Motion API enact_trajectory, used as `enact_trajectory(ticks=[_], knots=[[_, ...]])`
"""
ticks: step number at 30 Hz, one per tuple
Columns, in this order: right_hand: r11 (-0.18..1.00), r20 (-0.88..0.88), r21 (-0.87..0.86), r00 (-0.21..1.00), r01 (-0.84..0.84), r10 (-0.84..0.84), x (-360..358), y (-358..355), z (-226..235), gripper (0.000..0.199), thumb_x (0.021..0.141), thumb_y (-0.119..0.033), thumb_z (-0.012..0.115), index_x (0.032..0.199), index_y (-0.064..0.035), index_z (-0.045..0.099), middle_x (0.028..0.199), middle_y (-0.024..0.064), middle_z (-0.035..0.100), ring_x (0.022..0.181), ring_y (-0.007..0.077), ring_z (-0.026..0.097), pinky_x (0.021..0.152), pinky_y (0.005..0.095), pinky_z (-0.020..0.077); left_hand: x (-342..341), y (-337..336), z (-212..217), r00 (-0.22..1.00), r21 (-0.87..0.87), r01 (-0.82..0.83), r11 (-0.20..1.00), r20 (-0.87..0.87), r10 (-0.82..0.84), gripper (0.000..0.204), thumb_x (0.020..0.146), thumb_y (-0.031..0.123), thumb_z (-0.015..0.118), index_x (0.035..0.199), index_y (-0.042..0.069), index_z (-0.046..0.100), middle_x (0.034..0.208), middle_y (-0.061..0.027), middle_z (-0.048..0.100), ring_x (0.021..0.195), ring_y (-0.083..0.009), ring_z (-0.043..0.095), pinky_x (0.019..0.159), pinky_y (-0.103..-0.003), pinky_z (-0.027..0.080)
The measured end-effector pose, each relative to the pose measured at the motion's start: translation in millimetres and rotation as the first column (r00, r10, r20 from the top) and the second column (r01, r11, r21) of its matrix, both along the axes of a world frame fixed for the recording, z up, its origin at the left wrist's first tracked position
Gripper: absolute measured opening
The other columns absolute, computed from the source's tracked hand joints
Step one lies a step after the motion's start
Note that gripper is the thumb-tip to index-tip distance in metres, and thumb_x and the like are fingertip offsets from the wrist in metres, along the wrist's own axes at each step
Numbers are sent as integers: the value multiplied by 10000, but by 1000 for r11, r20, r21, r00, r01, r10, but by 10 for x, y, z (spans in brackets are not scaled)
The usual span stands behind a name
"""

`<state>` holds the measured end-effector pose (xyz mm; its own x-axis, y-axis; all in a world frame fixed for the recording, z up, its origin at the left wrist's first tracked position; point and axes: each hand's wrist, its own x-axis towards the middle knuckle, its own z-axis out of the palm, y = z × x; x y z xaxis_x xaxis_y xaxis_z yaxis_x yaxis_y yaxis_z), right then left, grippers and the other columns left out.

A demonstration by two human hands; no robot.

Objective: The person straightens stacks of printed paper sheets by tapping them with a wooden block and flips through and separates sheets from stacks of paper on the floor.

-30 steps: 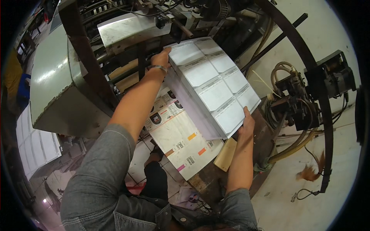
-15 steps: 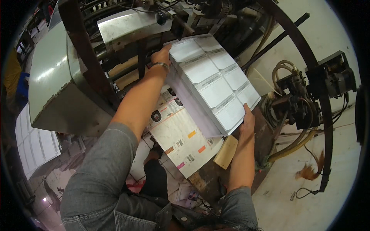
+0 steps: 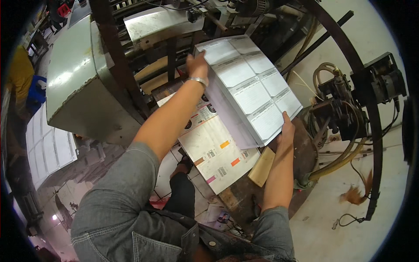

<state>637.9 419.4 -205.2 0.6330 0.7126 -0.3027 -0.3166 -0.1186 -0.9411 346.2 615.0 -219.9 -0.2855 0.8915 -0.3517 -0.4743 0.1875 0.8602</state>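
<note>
Right hand [image 3: 286, 131] pinches paper stack [image 3: 255, 85] by near edge; left hand [image 3: 198, 68] at far corner, grip unclear. Likely heavy, slippery; hold opposite ends.

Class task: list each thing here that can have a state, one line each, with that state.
Paper stack: printed side up, between both hands
Left hand: at the stack's left edge
Right hand: thumb on the stack's near edge
Colour-printed sheet: flat, partly covered
Wooden block: lying beside the sheet
Bracelet: worn on left wrist

Worn brown tabletop [image 3: 302, 152], printed cream sheet [image 3: 209, 146] flat on it, yellowish block [image 3: 262, 168], probably wooden, just beside.
</note>
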Motion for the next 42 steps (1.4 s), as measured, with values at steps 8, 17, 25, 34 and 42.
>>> enact_trajectory(ticks=[8, 17, 25, 34, 42], knots=[[1000, -33, 19, 999, -5, 5, 60, -71, -90, 483, 852, -201, 628, 1195, 106, 483, 1147, 171, 584, 977, 281, 606, 834, 375, 497, 151, -495, 306, 967, -40, 249, 968, 73, -246, 651, 767, 310, 653, 1279, -29, 437, 1322, -160, 455, 1191, -264, 422, 1003, -359, 312], [999, -92, 40, 996, -17, 21, 83, -90, -202, 479, 859, -216, 627, 1201, 90, 490, 1160, 168, 579, 1001, 286, 596, 849, 386, 493, -3, -471, 232, 879, 101, 455, 885, 107, -465, 820, 745, 360, 663, 1351, -54, 298, 1411, -182, 340, 1272, -261, 346, 1057, -365, 228], [998, -57, 15, 996, -67, 68, -191, -115, 23, 472, 886, -215, 584, 1205, 112, 466, 1148, 179, 578, 986, 292, 604, 844, 400, 507, -45, -350, 134, 918, 2, 394, 919, 46, -393, 793, 762, 348, 644, 1376, -9, 290, 1448, -165, 287, 1321, -261, 266, 1073, -413, 199], [997, -13, -50, 998, -65, 64, 123, 31, -171, 512, 874, -237, 599, 1200, 132, 458, 1130, 199, 579, 969, 299, 612, 811, 397, 517, 298, -190, 193, 958, -215, 286, 934, 72, -277, 858, 786, 329, 624, 1401, -45, 157, 1475, -197, 212, 1335, -299, 263, 1097, -415, 167], [996, -57, 2, 994, -88, 88, 223, 88, -232, 451, 883, -214, 584, 1188, 103, 489, 1122, 184, 591, 978, 268, 609, 821, 366, 505, 768, 274, -408, 925, -317, 22, 948, -354, -140, 784, 814, 247, 509, 1401, -59, 88, 1471, -240, 183, 1326, -290, 283, 1090, -364, 192]])
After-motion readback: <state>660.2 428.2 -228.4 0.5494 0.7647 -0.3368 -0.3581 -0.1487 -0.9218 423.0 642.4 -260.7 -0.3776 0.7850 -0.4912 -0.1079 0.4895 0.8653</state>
